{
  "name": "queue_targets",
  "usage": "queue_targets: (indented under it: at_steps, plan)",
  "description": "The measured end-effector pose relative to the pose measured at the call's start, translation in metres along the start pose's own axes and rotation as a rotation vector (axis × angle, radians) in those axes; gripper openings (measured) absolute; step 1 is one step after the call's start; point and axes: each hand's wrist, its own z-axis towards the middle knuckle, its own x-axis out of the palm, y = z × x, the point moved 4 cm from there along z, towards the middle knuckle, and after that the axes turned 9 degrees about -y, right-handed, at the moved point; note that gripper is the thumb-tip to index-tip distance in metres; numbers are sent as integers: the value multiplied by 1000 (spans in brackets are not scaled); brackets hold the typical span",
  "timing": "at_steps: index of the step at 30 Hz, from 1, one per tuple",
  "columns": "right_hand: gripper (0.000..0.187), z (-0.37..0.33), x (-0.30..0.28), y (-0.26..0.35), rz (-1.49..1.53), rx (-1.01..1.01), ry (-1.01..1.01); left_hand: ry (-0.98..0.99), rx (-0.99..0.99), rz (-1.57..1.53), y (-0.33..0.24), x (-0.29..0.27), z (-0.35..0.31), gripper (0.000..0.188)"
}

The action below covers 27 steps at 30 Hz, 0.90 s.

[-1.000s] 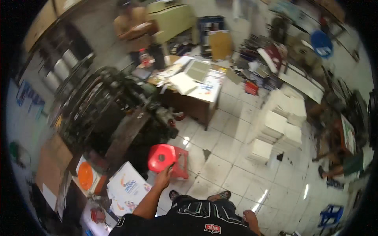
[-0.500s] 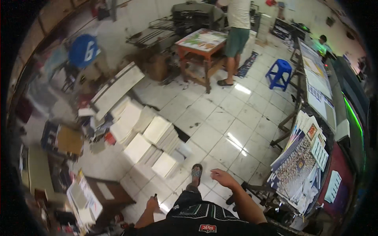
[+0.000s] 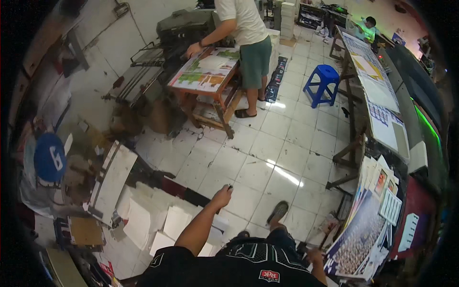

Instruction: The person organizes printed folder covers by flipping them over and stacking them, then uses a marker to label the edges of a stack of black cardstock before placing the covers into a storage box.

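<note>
My left hand [image 3: 221, 196] is swung forward over the tiled floor, its fingers closed round a small dark object [image 3: 230, 187]. Only the tip of that object shows, so its kind cannot be made out. My right hand [image 3: 314, 256] hangs low at my side, beside the table edge with printed sheets [image 3: 356, 229]. It looks small and blurred there, and its fingers do not show clearly. Stacks of white paper [image 3: 174, 222] lie on the floor, partly behind my left forearm.
Ahead, a person in a light shirt [image 3: 248, 26] stands at an orange wooden table [image 3: 222, 98] with colourful prints. A blue stool [image 3: 322, 85] stands on the tiled floor [image 3: 248, 177]. Long tables [image 3: 375, 91] line the right side. Farther off sits another person [image 3: 367, 31].
I have stepped forward, and the paper stacks now lie lower left. My left hand has swung forward and up; my right hand has dropped back. The person ahead now reaches over the orange table.
</note>
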Motion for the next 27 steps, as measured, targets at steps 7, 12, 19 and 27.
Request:
queue_targets:
  at_steps: [7, 12, 19, 27]
  plan:
    - [45, 105, -107, -28, 686, 450, -248, -75, -52, 78, -156, 3, 159, 40]
    - [57, 291, -336, -180, 401, 332, 109, -4, -141, 184, -100, 54, 248, 46]
    - [47, 465, -793, -313, 893, 316, -833, 126, -212, 314, -145, 109, 379, 43]
    - [56, 684, -803, -415, 653, 321, -462, 128, 159, 240, -332, 86, 685, 48]
